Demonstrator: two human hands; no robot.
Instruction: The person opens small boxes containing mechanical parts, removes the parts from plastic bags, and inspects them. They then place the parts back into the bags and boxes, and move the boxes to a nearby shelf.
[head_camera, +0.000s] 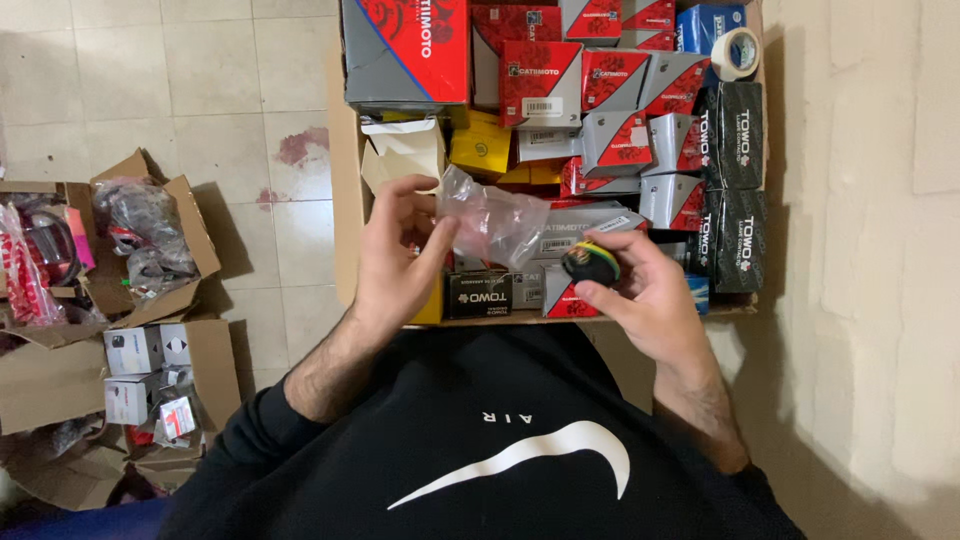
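Observation:
My left hand pinches a crumpled clear plastic bag between thumb and fingers, just above my lap. My right hand holds a small round black part with a green and yellow band at its fingertips, close to the bag's lower right end. Both hands hover over the near edge of a large open cardboard box packed with several red-and-grey and black part boxes.
A white tape roll lies at the box's far right corner. Open cardboard boxes with bagged parts and small white boxes sit on the tiled floor at left. A plaster wall runs along the right.

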